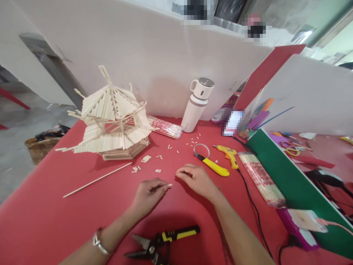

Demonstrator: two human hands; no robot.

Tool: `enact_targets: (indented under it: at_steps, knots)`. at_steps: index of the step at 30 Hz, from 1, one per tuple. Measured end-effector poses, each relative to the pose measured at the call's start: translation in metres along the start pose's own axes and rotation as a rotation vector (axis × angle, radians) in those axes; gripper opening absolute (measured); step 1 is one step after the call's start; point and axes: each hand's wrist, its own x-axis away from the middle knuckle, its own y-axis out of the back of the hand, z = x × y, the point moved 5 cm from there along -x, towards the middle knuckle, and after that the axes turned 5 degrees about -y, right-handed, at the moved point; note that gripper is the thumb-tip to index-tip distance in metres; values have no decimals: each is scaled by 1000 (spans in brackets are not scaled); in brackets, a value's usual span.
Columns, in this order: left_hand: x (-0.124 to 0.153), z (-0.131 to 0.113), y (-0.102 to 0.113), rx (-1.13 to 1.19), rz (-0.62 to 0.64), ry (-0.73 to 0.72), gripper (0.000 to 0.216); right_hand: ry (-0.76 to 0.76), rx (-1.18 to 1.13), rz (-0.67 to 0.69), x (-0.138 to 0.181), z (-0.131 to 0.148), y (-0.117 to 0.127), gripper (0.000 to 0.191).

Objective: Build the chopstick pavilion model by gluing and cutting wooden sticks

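stick house [116, 127] at the bench's [41, 217] far-left corner: walls and two roof tiers up. cut bits [146, 158] lie loose, unattached. left hand [149, 193] fingers pinch a short stick [170, 185]; right hand [194, 178] fingers narrow, grip cannot be told.

A red table [49, 206] bears stick pieces [146, 158] and shears [152, 250]

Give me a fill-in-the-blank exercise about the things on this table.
The left hand, holding a short stick piece, is over a tabletop coloured ____.
The white bottle stands to the ____ of the wooden model in this view.
The yellow glue gun has a cord coloured ____.

Missing words: red; right; black.
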Motion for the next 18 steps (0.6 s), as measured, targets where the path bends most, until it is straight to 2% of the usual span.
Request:
enact_targets:
  at_steps: [4, 7, 10, 13, 18]
  knots:
    - [-2, 3, 1, 49, -5, 37, 28, -242, 345, -208, -28, -34, 45, 17]
    - [-4, 6, 3, 95, -24, 72, 26, -385, 455, -315, -52, -63, 80, 20]
    - [-5, 6, 4, 89, -38, 62, 26, -489, 519, -357, -77, -87, 104, 23]
    - [-4, 3, 1, 6, -12, 3, 26, -493, 543, -308, -99, -101, 111, 21]
    - [-12, 1, -11, -171, 36, -112, 22, -362, 545, -167, -127, -101, 93, 18]
